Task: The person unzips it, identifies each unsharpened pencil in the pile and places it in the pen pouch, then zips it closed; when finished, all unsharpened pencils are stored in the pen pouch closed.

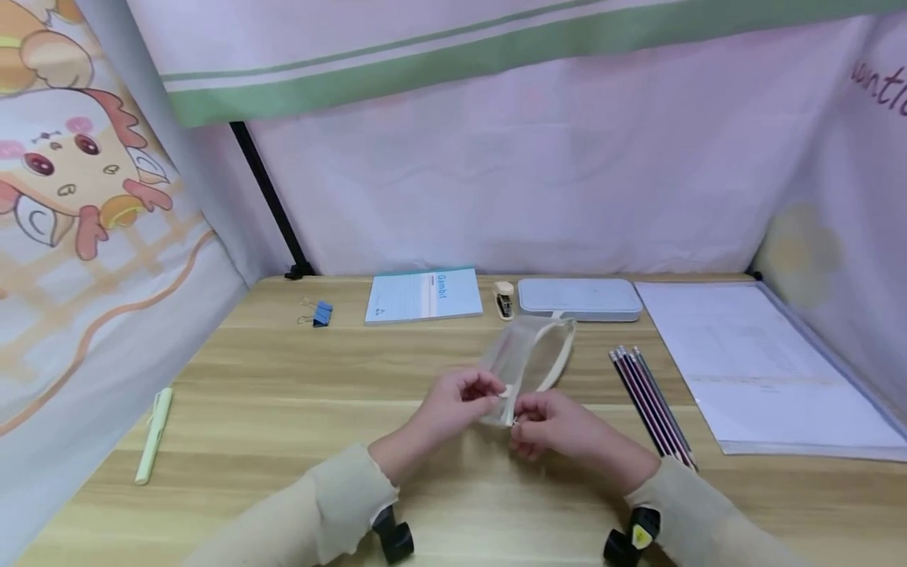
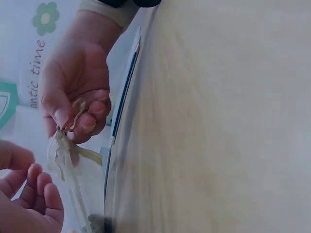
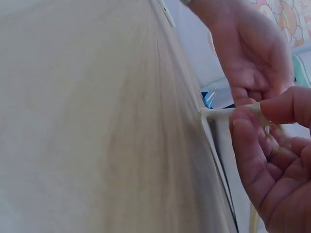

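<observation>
A see-through pouch [image 1: 505, 356] with a cream zipper edge stands in front of me, its mouth gaping toward the right. My right hand [image 1: 560, 429] pinches the near end of its zipper edge between thumb and fingers. In the left wrist view, a tan pull cord [image 2: 77, 112] hangs within that right hand [image 2: 80, 87]. Close by on the pouch's left side is my left hand [image 1: 453, 405], fingers loosely bent. The left wrist view shows nothing between the left thumb and fingers [image 2: 33, 187]. Whether a left fingertip touches the pouch is unclear.
Behind the pouch lie a Gambit notebook [image 1: 425, 296], a small stapler [image 1: 504, 301] and a pale flat case [image 1: 579, 299]. Several pencils [image 1: 652, 405] and paper sheets [image 1: 772, 370] are right. Blue binder clips [image 1: 322, 314] and a light green pen [image 1: 153, 435] lie left.
</observation>
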`<state>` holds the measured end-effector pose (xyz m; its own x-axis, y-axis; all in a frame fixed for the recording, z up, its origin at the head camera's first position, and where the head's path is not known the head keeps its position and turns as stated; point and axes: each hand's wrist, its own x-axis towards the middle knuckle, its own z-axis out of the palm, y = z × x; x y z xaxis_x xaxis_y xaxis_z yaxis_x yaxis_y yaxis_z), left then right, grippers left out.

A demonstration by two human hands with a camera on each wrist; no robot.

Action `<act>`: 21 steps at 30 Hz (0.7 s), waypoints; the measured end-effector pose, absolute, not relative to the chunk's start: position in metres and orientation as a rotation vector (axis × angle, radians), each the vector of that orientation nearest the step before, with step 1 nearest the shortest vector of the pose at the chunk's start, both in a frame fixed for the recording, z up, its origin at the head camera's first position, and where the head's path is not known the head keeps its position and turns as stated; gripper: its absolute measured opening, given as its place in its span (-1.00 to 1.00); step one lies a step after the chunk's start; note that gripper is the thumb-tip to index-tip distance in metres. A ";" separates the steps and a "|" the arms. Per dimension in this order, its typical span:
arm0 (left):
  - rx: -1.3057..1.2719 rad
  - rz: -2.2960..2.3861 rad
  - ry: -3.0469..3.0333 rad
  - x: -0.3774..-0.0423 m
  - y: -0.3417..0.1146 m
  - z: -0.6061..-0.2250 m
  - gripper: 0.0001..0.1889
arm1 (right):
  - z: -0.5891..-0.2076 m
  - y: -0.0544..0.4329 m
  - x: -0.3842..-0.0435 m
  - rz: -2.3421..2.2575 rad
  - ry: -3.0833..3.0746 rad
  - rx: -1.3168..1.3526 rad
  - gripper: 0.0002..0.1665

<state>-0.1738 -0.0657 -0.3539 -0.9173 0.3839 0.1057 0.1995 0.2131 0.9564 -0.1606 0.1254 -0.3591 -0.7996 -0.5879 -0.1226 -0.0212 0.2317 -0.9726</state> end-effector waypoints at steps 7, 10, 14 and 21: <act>0.702 1.526 2.365 -0.170 -0.066 -0.356 -0.65 | -0.355 0.124 -0.162 -1.554 2.043 -0.631 -0.75; 0.684 1.531 2.371 -0.171 -0.065 -0.360 -0.64 | -0.355 0.122 -0.162 -1.530 2.062 -0.651 -0.76; 0.654 1.606 2.358 -0.169 -0.067 -0.363 -0.71 | -0.355 0.119 -0.164 -1.527 2.072 -0.644 -0.77; 0.664 1.604 2.456 -0.165 -0.070 -0.360 -0.87 | -0.355 0.115 -0.167 -1.635 2.018 -0.529 -0.75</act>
